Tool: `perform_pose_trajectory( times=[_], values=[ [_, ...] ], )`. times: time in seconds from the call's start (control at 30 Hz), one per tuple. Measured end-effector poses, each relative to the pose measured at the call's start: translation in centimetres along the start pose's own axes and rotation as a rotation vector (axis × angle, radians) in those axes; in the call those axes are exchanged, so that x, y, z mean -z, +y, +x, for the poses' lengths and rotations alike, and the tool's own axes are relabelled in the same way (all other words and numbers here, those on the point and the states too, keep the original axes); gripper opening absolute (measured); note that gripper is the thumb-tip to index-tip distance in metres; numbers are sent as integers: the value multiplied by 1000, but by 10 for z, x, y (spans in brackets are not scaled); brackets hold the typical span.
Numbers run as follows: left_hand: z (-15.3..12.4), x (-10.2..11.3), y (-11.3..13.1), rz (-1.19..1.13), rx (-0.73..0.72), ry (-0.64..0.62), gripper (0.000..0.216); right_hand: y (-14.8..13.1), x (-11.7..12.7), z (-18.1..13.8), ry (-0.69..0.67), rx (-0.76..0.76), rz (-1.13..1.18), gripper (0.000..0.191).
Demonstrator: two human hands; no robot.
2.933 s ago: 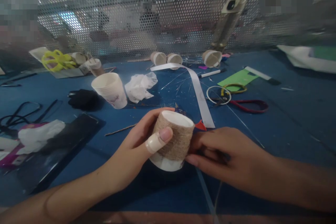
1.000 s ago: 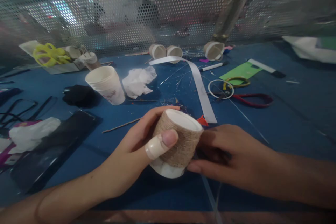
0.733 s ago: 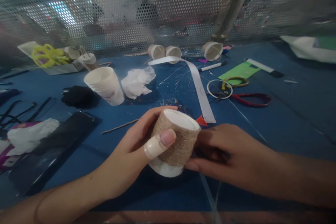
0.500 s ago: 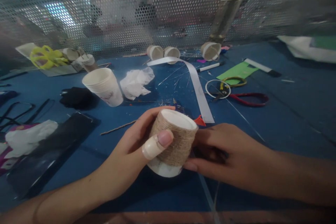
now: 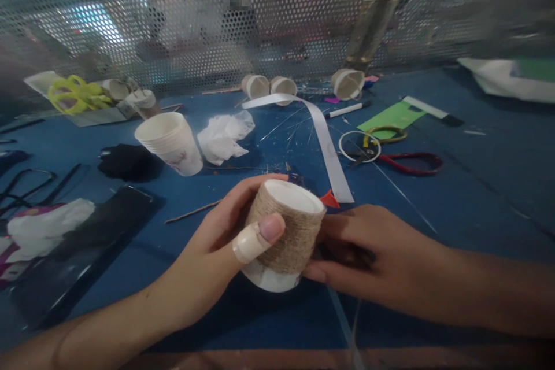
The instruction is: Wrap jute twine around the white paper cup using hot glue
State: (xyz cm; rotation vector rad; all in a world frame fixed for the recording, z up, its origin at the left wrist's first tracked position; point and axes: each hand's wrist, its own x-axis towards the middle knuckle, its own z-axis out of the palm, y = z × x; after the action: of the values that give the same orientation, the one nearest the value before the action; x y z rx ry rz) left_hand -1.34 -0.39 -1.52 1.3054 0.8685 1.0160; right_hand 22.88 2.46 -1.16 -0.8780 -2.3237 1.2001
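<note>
A white paper cup wound with brown jute twine (image 5: 287, 231) is held just above the blue table (image 5: 477, 185). My left hand (image 5: 217, 254) grips it from the left, its bandaged thumb pressed on the twine. Against the cup's right side rests my right hand (image 5: 373, 254), fingers curled; whether they pinch anything is hidden. Behind the cup a small red piece (image 5: 329, 200) pokes out.
A stack of plain paper cups (image 5: 171, 141) and crumpled white plastic (image 5: 223, 137) lie beyond. A white ribbon strip (image 5: 325, 144), red-handled pliers (image 5: 403, 162), a green sheet (image 5: 390, 118), yellow scissors (image 5: 73, 94) and a black phone (image 5: 87, 243) surround them. A perforated metal screen (image 5: 217, 23) closes the back.
The cup tilted and shifted slightly in my hands. Both hands stay on it and the view drifted a little.
</note>
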Motion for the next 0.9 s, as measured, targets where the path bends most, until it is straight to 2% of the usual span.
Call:
perform_pose_trajectory(
  times=[0.17,0.37,0.6,0.9],
  values=[
    [-2,1,4,126,-11,-21,33,-1,1,0,-38,-52,81,28],
    [-2,-1,8,212,-92,-15,42,-1,1,-1,-80,-100,91,24],
    [-3,1,5,105,-20,-22,36,-1,1,0,-36,-101,119,25],
    [-3,1,2,28,1,-11,34,-3,1,-1,-17,-88,144,25]
  ],
)
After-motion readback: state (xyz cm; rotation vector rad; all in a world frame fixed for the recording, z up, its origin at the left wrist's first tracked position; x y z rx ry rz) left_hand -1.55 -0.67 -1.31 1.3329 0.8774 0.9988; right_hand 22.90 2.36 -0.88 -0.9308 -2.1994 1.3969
